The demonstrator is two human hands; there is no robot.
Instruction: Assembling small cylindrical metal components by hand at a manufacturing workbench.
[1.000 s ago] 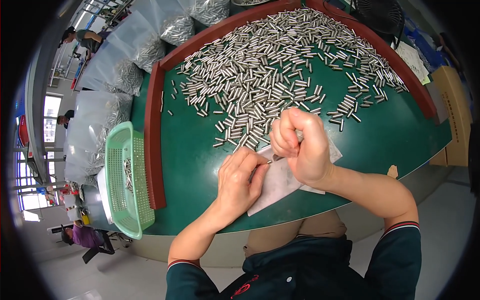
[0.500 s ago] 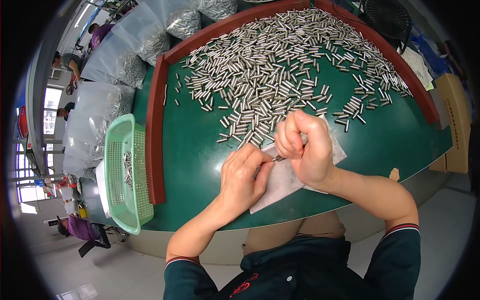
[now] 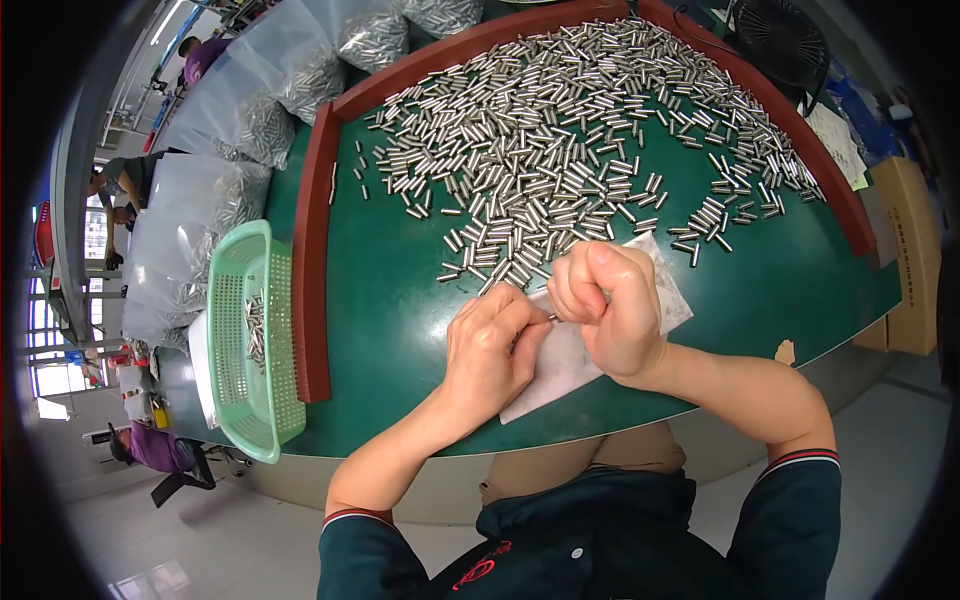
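My left hand (image 3: 488,345) is closed in a pinch, with a small metal pin (image 3: 552,318) showing at the thumb and fingertip. Close against it, my right hand (image 3: 612,305) is curled into a fist; whatever it grips is hidden by the fingers. Both hands are over a white cloth or sheet (image 3: 560,368) with grey smudges, lying on the green tabletop (image 3: 390,300). Just beyond the hands spreads a large heap of short, shiny metal pins (image 3: 540,150).
Dark red rails (image 3: 312,260) border the heap. Left of them stands a green plastic basket (image 3: 225,380) with some pins inside. Clear bags of metal parts (image 3: 265,130) line the far left. A black fan (image 3: 780,45) and a cardboard box (image 3: 910,260) are on the right. Other people work at the left.
My right hand has come down slightly toward my left, and less of the metal between them shows. My left hand keeps its pinch. At the left, a person in the background has leaned over.
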